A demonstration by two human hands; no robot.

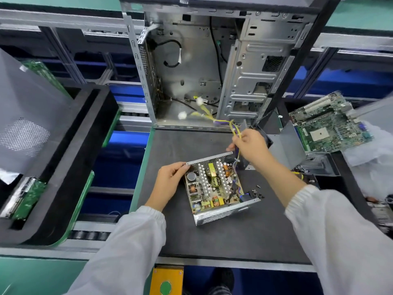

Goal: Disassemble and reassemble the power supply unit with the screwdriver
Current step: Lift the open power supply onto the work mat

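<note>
Power supply unit (pixel 214 186) opened up, circuit board exposed, lying on the dark bench (pixel 212 239) below the empty computer case (pixel 204 67). Left hand (pixel 170 179) gripping its far-left metal corner — right hand (pixel 248 145) closed around the yellow cable bundle (pixel 235 129), lifted. Loose screws (pixel 257 193) just beside the unit.

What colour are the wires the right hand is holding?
Mostly yellow, with some purple, seen in the head view: the right hand grips the wires.

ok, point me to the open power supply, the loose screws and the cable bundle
power supply (pixel 214 186), head view, on its exposed circuit board.
loose screws (pixel 257 193), head view, cluster on the mat.
cable bundle (pixel 232 124), head view, yellow wires above the right hand.
</note>
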